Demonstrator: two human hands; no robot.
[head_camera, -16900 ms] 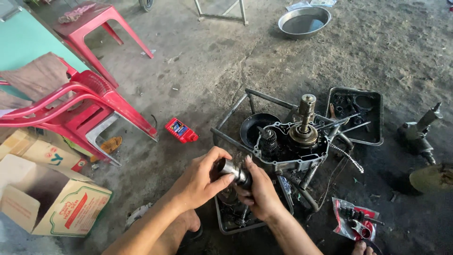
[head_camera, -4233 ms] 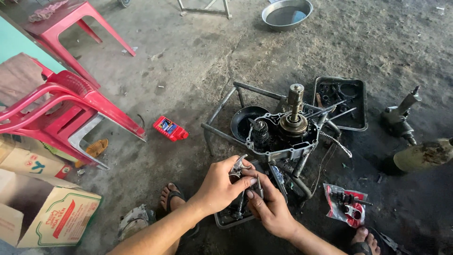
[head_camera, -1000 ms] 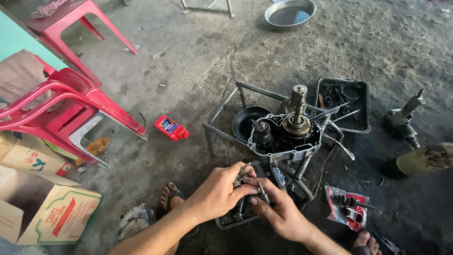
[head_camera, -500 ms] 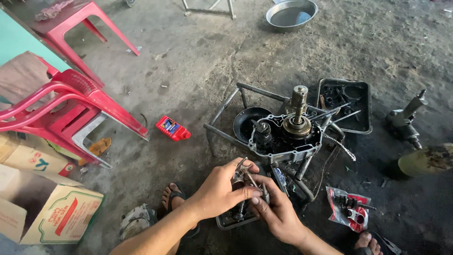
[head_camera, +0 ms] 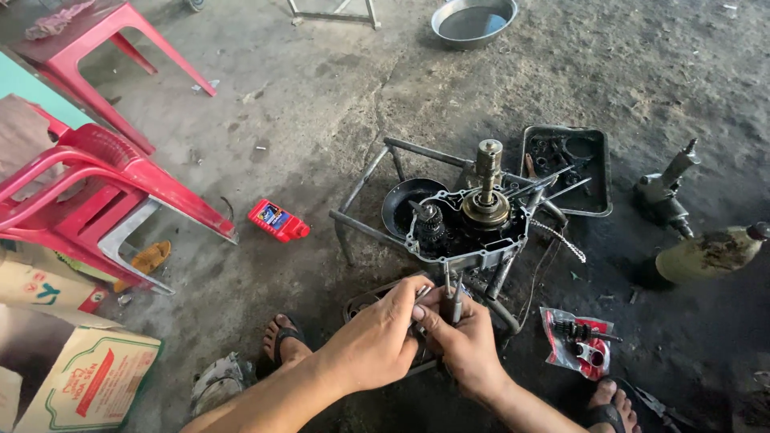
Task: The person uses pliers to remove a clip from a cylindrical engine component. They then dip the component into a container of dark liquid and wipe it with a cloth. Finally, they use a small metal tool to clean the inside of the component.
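Note:
My left hand and my right hand are pressed together low in the head view, both gripping a small metal part with thin upright shafts. They hover over a dark parts tray on the ground. Just beyond them an open engine crankcase with a vertical shaft rests on a grey metal frame stand. Most of the held part is hidden by my fingers.
Red plastic chairs and cardboard boxes stand at the left. A small red container lies on the concrete. A black tray of parts, a power tool, a bottle, a red packet and a metal bowl surround the engine.
Over the last second my hands stayed together over the tray, shifting slightly while turning the metal part; the thin shafts now stand up between my fingers.

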